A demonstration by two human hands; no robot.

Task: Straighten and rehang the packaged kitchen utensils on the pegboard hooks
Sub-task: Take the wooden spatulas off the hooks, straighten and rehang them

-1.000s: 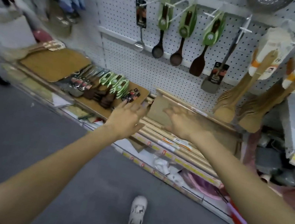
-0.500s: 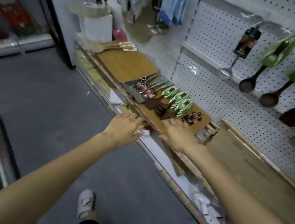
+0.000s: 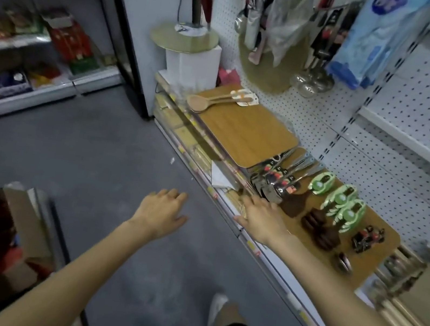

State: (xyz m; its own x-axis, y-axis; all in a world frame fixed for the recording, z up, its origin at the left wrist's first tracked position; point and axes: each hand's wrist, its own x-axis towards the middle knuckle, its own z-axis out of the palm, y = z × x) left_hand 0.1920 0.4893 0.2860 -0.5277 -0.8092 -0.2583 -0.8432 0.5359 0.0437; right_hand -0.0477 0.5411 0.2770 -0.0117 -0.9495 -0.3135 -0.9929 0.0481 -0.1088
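Packaged utensils [image 3: 339, 209] laid flat on shelf [image 3: 290, 300], below pegboard [image 3: 388, 106]. Judged light, stiff, card headers flimsy; best taken at card top near hang hole. Right hand [image 3: 261, 219] grip spread apart, nothing held, beside steel spatulas [image 3: 279, 182]; left hand [image 3: 163, 211] likewise, over floor [image 3: 95, 157].

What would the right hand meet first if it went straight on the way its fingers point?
Likely the white sheet just beyond the right hand; the packaged spatulas lie slightly right of that line. Depth is unclear, so it could brush them instead.
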